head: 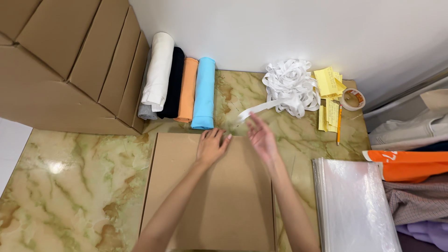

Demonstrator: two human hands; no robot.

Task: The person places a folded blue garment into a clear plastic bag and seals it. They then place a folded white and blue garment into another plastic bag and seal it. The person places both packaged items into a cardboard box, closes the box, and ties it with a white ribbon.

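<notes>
Cardboard sheet (219, 205): flat brown sheet on the desk (70, 186), under both hands; its far edge lies just past the fingertips of the left hand.
Left hand (211, 146): open, fingers spread and lying flat on the sheet near its far edge; grips nothing.
Right hand (262, 137): open, fingers extended and blurred, raised above the sheet's far right corner; holds nothing; whether it touches the sheet cannot be told.
Ribbon (289, 88): loose white heap beyond the right hand, one end trailing towards its fingertips, apart from them.
Fabric rolls (179, 86): four side by side beyond the left hand, white, black, orange, light blue; the blue one ends just beyond the left fingertips.
Boxes (65, 65): stacked brown cartons, far left of the left hand, touching the white roll.
Notes (329, 84): yellow paper slips with handwriting, beyond and right of the right hand, next to the ribbon.
Pencil (339, 123): orange-yellow, lying beside the notes.
Tape roll (352, 99): clear, right of the notes.
Plastic sleeves (354, 205): clear stack, right of the right forearm, beside the sheet.
Orange bag (410, 164): right of the sleeves, among folded fabrics.
</notes>
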